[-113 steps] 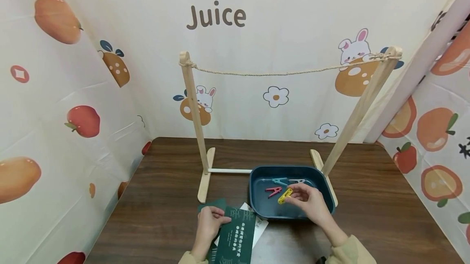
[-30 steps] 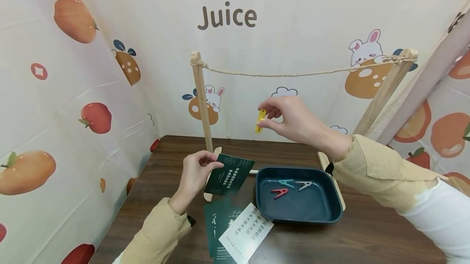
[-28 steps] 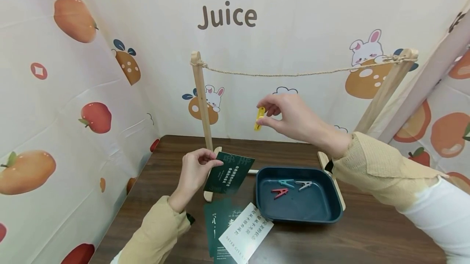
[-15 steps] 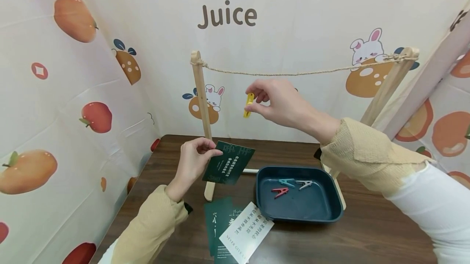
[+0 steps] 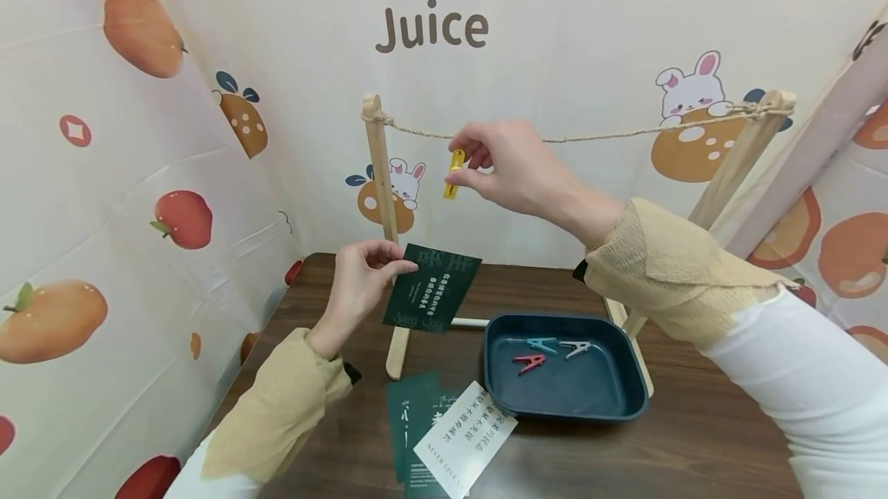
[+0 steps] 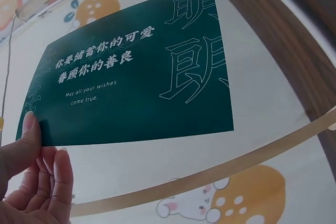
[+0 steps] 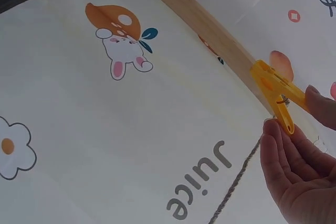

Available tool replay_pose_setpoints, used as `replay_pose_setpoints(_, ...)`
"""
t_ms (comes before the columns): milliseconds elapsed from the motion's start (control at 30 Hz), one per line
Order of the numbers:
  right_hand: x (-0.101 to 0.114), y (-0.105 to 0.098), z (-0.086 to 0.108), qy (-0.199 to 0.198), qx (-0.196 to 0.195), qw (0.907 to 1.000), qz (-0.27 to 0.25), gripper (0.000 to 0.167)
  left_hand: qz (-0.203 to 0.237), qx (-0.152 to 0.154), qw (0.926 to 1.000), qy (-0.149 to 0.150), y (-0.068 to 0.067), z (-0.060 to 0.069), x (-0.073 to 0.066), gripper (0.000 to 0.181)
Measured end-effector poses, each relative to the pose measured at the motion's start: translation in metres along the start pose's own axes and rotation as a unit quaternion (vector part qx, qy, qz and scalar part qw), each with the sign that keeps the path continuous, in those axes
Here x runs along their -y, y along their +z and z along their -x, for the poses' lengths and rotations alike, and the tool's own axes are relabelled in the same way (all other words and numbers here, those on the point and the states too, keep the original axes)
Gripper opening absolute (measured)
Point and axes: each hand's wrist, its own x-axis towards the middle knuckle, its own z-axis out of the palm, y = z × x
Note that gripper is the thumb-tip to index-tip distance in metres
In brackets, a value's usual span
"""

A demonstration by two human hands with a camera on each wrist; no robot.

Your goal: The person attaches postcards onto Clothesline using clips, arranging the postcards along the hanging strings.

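In the head view my left hand [image 5: 364, 279] pinches a dark green card [image 5: 433, 288] by its upper left corner, holding it tilted above the table. The left wrist view shows white Chinese and English print on this card [image 6: 126, 77], with the thumb [image 6: 29, 135] on its face. My right hand [image 5: 516, 167] holds a yellow clothespin [image 5: 454, 173] between thumb and fingertips, higher up. The hand overlaps the rope [image 5: 610, 134] strung between two wooden posts; contact cannot be told. The right wrist view shows the thumb and fingers on the handles of the clothespin [image 7: 275, 90].
A dark blue tray [image 5: 569, 410] holds a red clothespin [image 5: 529, 363], a blue one and a white one. Left of it lie a white card [image 5: 465, 441] and green cards [image 5: 412, 422]. The wooden stand's left post [image 5: 381, 175] rises behind my left hand.
Both hands have risen from the tray and card pile, carrying the clothespin and the green card. Over the last second the right hand has moved up and left, the left hand up.
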Motion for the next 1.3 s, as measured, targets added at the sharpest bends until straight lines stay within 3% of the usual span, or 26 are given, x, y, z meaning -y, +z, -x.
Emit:
replay_pose_setpoints(167, 0.005, -0.003, -0.007, 0.007, -0.005, 0.9999, -0.006, 0.034, -0.008, 0.003, 0.9999, -0.008, -0.006, -0.008, -0.007, 0.016)
replay_pose_setpoints(800, 0.013, -0.012, -0.03, 0.029, -0.029, 0.9987, -0.03, 0.032, -0.014, -0.018, 0.9996, 0.013, -0.022, -0.03, -0.021, 0.017)
replay_pose_setpoints(1300, 0.016, -0.021, -0.04, 0.046, -0.05, 0.9966, -0.045, 0.032, -0.011, -0.018, 0.9993, 0.031, -0.031, -0.048, -0.03, 0.02)
